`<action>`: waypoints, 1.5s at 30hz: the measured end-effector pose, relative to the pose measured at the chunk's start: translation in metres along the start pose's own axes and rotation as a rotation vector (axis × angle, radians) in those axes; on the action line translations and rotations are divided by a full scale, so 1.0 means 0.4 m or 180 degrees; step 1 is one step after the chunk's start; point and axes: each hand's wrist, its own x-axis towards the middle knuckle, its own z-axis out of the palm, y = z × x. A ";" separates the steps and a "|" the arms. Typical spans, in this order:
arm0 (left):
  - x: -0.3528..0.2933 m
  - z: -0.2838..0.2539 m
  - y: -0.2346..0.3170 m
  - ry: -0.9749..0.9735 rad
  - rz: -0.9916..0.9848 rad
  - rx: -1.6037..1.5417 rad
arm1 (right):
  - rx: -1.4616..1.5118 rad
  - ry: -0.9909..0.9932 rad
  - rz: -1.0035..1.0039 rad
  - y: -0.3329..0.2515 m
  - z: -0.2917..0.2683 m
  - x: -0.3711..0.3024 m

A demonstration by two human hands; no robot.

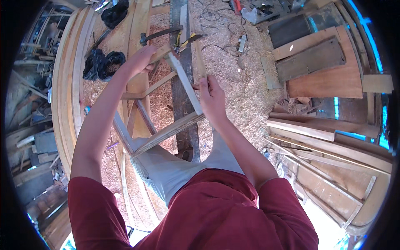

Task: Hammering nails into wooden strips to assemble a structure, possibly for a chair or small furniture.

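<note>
My left hand point(141, 61) is closed around the far corner of a small wooden frame point(168, 129), which is made of narrow strips. The near end of this frame rests against my thighs, and it stands tilted over a dark, worn beam point(188, 139). In my right hand point(212, 96) is the light wooden handle of a hammer point(200, 60), beside the frame's right-hand strip. The dark hammer head lies toward the far side, over the beam. Close to it is a yellow-and-black handled tool point(178, 42), partly hidden. Another hammer point(144, 38) with a dark handle lies beyond my left hand.
Long pale boards point(66, 83) run along the left. Black plastic bags point(100, 64) lie on planks there. Wood shavings point(246, 112) cover the floor, with cables and a power strip point(242, 43) at the far side. Panels point(312, 60) and stacked timber point(325, 129) stand at the right.
</note>
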 end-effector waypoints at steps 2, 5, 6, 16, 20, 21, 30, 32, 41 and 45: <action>-0.016 0.021 0.025 -0.0024 0.0053 -0.0135 | 0.0183 0.0123 -0.0088 0.012 -0.001 0.000; -0.014 -0.028 0.008 -0.0359 -0.0213 -0.0055 | 0.0337 0.0059 -0.0089 0.014 0.009 -0.004; -0.011 -0.032 0.007 -0.0384 -0.0235 -0.0029 | 0.0438 0.0048 -0.0053 0.017 0.011 -0.005; -0.022 -0.002 0.028 0.0065 -0.0191 0.0028 | 0.0186 -0.0046 -0.0111 0.009 -0.020 0.017; -0.018 0.003 0.024 0.0153 -0.0190 -0.0028 | 0.0849 -0.0481 0.0514 0.028 -0.026 0.143; -0.021 0.005 0.023 0.0157 -0.0204 -0.0024 | 0.0717 -0.0513 0.0502 0.034 -0.017 0.174; -0.016 -0.004 0.019 0.0132 -0.0127 -0.0082 | 0.1651 -0.1530 0.1451 -0.021 -0.066 0.224; -0.019 -0.004 0.020 0.0069 -0.0122 -0.0045 | 0.1774 -0.1538 0.1597 -0.001 -0.094 0.186; -0.015 0.006 0.017 0.0258 -0.0263 -0.0059 | 0.1444 -0.1776 0.1877 0.005 -0.046 0.132; -0.016 -0.008 0.022 0.0085 -0.0321 -0.0060 | 0.1218 -0.1703 0.1645 0.010 -0.048 0.134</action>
